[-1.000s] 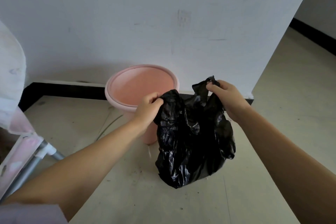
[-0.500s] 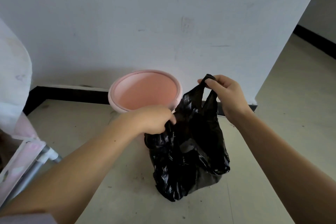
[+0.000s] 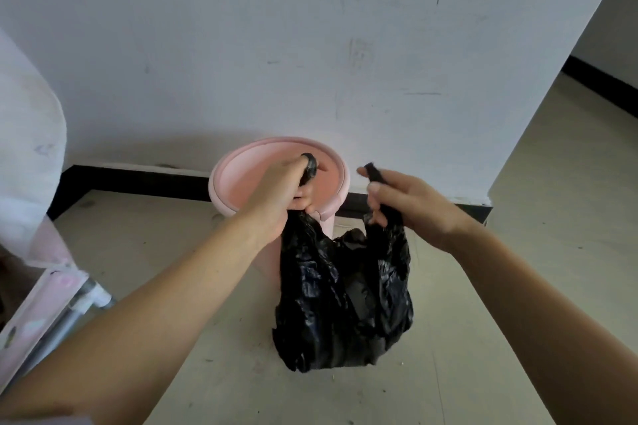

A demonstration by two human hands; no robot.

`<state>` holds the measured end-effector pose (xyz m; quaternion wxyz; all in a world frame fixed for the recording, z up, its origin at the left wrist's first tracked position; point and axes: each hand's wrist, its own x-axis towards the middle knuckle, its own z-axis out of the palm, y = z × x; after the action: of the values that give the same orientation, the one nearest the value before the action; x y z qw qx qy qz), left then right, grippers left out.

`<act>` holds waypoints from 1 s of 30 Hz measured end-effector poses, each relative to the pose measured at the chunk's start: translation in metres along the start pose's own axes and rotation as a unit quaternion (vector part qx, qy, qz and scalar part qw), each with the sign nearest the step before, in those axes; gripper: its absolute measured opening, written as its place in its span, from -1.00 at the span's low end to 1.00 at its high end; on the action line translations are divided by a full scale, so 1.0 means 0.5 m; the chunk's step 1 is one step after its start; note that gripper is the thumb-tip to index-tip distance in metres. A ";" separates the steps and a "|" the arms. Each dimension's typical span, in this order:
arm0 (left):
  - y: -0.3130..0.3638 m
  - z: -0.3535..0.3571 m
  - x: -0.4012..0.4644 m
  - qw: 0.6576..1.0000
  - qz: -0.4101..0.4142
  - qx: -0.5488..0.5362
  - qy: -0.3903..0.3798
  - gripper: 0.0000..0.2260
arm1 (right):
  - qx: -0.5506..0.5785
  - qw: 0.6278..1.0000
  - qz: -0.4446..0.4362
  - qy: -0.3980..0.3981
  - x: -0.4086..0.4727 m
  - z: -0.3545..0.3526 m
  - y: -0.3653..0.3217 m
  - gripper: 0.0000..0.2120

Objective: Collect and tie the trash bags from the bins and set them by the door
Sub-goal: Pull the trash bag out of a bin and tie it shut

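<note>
At the far left edge of the view hangs a pale pink and white fabric item [image 3: 27,162], and below it runs a metal tube frame [image 3: 74,316] with a pink panel; what piece of furniture this is cannot be told. One black baseboard [image 3: 138,179] runs along the foot of the white wall [image 3: 310,45].

One pink round trash bin [image 3: 238,179] stands on the floor [image 3: 518,252] against that wall, near the wall's outer corner. Its inside shows bare pink, with no liner in it.

Two bare hands work in front of the bin, held apart from each other. The left hand [image 3: 286,193] is fisted around one twisted handle of the bag, a black tip of plastic poking out above the knuckles, over the bin's mouth. The right hand [image 3: 411,203] is clamped on the other handle, whose short end sticks up past the thumb.

One black trash bag [image 3: 345,297] hangs between the two hands, its two handles pulled up and apart, its crumpled body just in front of the bin's right side. Whether its bottom touches the floor or hangs just above it cannot be told.

To the right, past the wall's corner, the floor opens into another space with a second dark baseboard [image 3: 600,79] at its far wall.
</note>
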<state>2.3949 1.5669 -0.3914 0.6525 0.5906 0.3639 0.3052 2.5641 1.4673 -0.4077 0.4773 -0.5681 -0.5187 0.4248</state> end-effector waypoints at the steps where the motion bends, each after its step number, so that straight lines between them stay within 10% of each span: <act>1: 0.001 0.008 -0.007 0.998 0.025 0.058 0.008 -0.79 | -0.069 0.997 0.005 -0.037 0.002 0.011 0.001 -0.63; 4: -0.002 0.043 -0.028 0.969 0.140 0.201 -0.027 -0.80 | -0.170 0.974 0.025 -0.146 0.006 0.055 -0.005 -0.81; 9: -0.029 0.064 -0.031 0.866 0.272 0.401 -0.123 -0.77 | -0.157 0.983 -0.039 -0.085 0.004 0.078 0.005 -0.75; 14: -0.040 0.009 -0.003 0.931 0.134 0.320 -0.114 -0.78 | -0.043 0.997 0.067 0.008 0.016 0.056 0.022 -0.68; 21: -0.062 0.001 0.007 0.894 0.166 0.416 -0.003 -0.94 | -0.036 0.995 0.079 -0.038 0.024 0.062 0.035 -0.63; 24: -0.069 0.013 0.005 0.953 0.119 0.273 0.048 -0.95 | -0.003 0.990 0.111 -0.088 0.020 0.054 0.043 -0.52; 30: -0.126 0.052 -0.030 0.958 -0.003 0.123 -0.261 -0.61 | 0.065 0.987 0.140 -0.036 0.025 0.046 0.060 -0.41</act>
<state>2.4063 1.5327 -0.4514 0.6476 0.7244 0.2178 0.0915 2.5482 1.4817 -0.4415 0.4299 -0.5875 -0.4220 0.5403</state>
